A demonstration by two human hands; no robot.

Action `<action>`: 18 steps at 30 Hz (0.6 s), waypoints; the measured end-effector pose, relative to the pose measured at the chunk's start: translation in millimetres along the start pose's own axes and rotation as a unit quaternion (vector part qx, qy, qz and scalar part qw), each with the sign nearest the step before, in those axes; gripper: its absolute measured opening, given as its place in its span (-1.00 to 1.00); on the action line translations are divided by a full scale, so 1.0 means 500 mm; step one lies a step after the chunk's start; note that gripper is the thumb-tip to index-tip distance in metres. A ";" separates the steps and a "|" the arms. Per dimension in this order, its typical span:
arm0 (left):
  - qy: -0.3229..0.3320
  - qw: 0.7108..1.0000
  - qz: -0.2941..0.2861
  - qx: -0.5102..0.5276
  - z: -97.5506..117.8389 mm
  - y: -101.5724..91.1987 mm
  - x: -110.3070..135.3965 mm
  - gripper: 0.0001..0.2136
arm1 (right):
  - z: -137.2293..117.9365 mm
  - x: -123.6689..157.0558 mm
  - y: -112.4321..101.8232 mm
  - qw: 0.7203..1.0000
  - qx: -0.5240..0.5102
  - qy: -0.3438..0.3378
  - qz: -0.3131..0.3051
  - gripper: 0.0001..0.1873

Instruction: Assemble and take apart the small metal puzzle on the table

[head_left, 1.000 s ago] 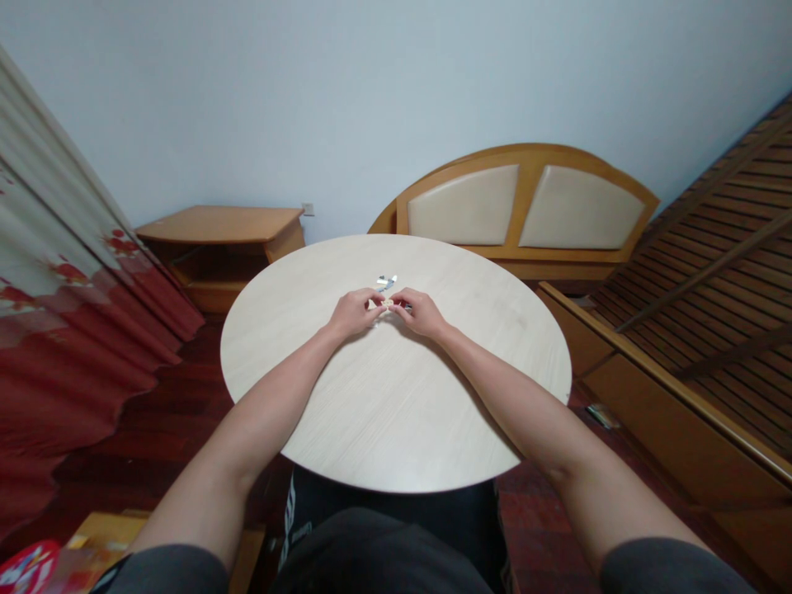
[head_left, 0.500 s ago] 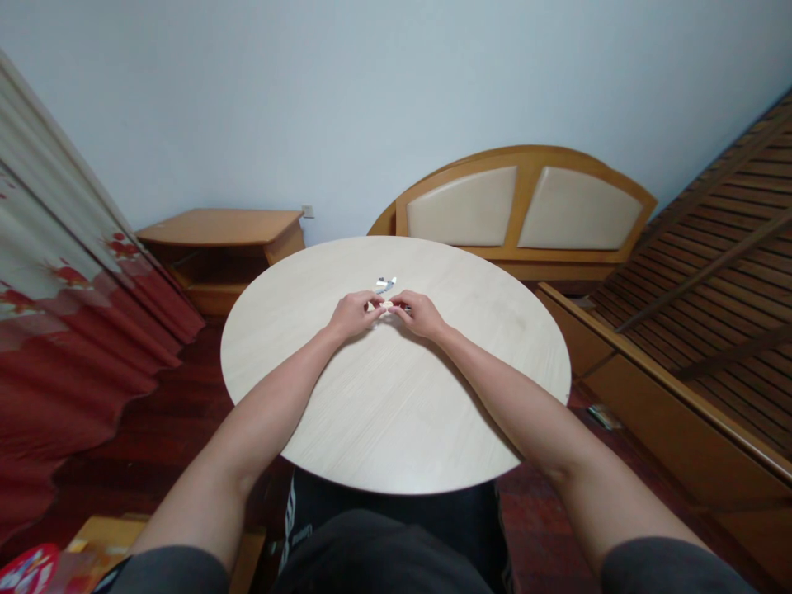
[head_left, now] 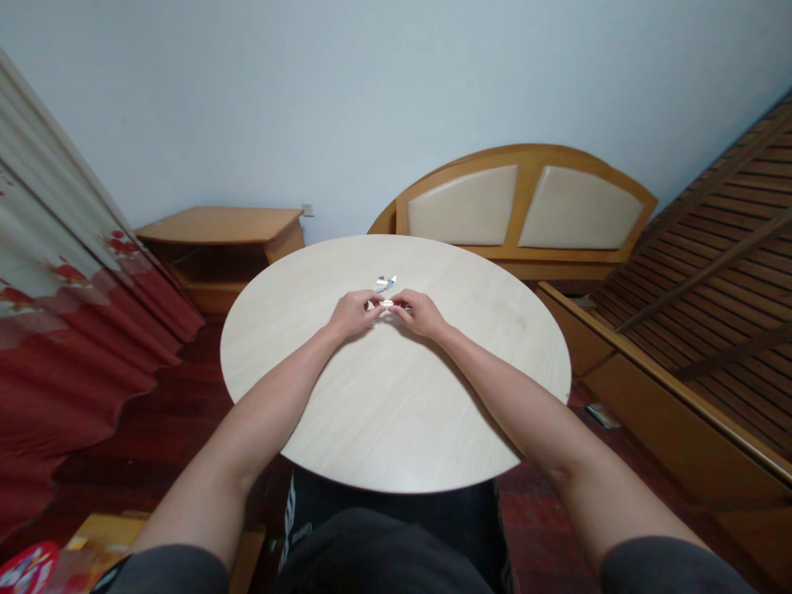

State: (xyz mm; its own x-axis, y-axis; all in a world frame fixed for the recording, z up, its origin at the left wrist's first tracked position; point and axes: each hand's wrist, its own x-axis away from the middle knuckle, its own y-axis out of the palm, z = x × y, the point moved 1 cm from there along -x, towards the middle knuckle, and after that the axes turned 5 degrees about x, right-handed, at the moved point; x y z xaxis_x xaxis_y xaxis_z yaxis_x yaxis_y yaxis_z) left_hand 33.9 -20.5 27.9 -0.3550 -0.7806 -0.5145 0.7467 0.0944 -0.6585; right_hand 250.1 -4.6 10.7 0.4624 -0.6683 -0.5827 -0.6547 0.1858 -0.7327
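Your left hand (head_left: 354,314) and your right hand (head_left: 422,315) sit close together near the middle of the round, pale wood-grain table (head_left: 426,421), with your forearms reaching out across it. Your fingers (head_left: 374,304) are drawn in narrow from both sides, and their tips pinch a small pale piece (head_left: 387,304) between the two hands. It is too small to tell what it is. Just beyond your fingertips, small silver pieces (head_left: 385,285) lie on the table, near your hands; their exact form is hard to make out.

Past the far edge of the table stands a curved wooden headboard (head_left: 458,177) with two cream padded panels. To your right is a wooden bed frame (head_left: 699,272) with slats, and to your left hangs a red and cream curtain (head_left: 68,272) with a floral pattern. A low wooden cabinet (head_left: 219,224) stands against the pale blue wall (head_left: 396,91), and below you is a dark reddish wood floor (head_left: 186,388).
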 end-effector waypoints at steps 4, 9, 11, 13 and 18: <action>-0.002 1.000 -0.003 -0.006 -0.004 0.002 -0.001 -0.82 | 0.001 -0.001 0.001 1.000 0.006 0.000 -0.002 -0.73; 0.003 1.000 -0.004 -0.008 -0.006 0.003 -0.001 -0.81 | -0.005 0.001 -0.003 1.000 0.006 0.001 -0.001 -0.75; -0.006 1.000 0.002 -0.009 -0.013 -0.001 -0.003 -0.81 | -0.009 0.001 -0.006 1.000 0.001 0.005 0.015 -0.76; -0.036 0.999 0.020 -0.014 -0.027 -0.010 -0.006 -0.81 | -0.011 0.001 -0.008 0.999 0.000 0.016 0.040 -0.75; -0.120 0.991 0.041 -0.053 -0.078 -0.036 -0.006 -0.81 | -0.008 0.000 -0.010 0.997 0.013 0.039 0.062 -0.76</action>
State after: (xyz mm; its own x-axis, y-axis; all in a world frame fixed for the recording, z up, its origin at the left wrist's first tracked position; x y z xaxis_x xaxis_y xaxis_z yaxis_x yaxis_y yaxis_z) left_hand -0.4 4.1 19.7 -0.1431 -0.8906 -0.4317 0.6992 0.2177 -0.6810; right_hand 251.0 -8.5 15.8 0.3299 -0.6927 -0.6414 -0.6878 0.2890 -0.6659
